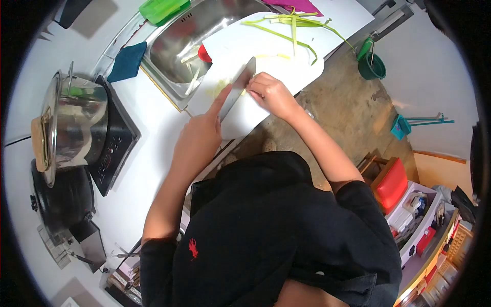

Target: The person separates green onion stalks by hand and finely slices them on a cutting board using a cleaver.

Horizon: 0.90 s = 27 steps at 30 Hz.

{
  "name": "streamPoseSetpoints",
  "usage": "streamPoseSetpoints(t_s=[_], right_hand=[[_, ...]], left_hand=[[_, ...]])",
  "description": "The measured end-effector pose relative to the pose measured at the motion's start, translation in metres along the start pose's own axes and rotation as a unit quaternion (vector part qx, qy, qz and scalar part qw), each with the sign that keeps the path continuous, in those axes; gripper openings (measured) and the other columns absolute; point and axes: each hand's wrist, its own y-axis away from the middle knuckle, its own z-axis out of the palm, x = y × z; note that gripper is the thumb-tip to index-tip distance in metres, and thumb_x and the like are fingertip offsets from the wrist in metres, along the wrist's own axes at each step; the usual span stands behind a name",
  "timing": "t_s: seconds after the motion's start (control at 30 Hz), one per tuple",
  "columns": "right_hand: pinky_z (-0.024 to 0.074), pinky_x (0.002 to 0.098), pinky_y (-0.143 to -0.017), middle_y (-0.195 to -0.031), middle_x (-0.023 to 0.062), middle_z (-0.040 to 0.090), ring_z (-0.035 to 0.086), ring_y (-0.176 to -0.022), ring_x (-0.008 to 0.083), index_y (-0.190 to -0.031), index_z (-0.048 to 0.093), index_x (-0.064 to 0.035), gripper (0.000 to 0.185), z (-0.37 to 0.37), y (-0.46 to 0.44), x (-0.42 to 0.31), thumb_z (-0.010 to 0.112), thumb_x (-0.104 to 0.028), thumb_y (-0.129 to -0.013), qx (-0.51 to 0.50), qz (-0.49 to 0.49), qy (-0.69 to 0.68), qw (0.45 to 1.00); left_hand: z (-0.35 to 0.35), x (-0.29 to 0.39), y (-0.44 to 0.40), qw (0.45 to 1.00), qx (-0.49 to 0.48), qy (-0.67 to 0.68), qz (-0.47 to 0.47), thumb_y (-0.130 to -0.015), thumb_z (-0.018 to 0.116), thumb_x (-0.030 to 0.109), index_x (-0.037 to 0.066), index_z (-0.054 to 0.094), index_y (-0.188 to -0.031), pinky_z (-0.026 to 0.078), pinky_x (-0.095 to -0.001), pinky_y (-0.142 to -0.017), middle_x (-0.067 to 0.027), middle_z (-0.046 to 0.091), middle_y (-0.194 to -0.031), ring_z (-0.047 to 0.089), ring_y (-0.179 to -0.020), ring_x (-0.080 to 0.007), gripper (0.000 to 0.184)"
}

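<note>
So my left hand (pixel 203 130) is gripping a broad silvery metal knife (pixel 238 91), index finger lying along the blade. My right hand's (pixel 270 93) fingers are bunching together just beside it; can't tell what's under them. Pale-green chopped bits (pixel 219 86) and long green stalks (pixel 294 21) are sitting on the white round-ended board (pixel 302 71).

A broad-bladed knife (pixel 242 82) slants over the white board (pixel 244 118) beside chopped pale-green bits (pixel 217 89).

Red horse-and-rider emblem (pixel 193 249) displayed on black shirt (pixel 245 215). Red markings (pixel 107 161) shown on black cooktop (pixel 118 138), too small to be read. No words legible.
</note>
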Motion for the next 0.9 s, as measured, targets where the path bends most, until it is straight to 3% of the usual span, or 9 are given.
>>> streamPoseSetpoints(t_s=[0.9], right_hand=[[0.0559,0.0375,-0.080,-0.086,0.0102,0.068,0.065,-0.088,0.0287,-0.084,0.071,0.0001,0.005,0.002,-0.001,0.001,0.072,-0.002,-0.079,0.006,0.011,-0.018,1.000]], left_hand=[[0.018,0.009,-0.020,0.999,0.023,-0.018,0.017,-0.098,0.049,0.005,0.036,0.024,-0.159,0.047,-0.0583,-0.069,-0.0300,0.064,-0.078,0.065,-0.075,-0.0478,0.074]])
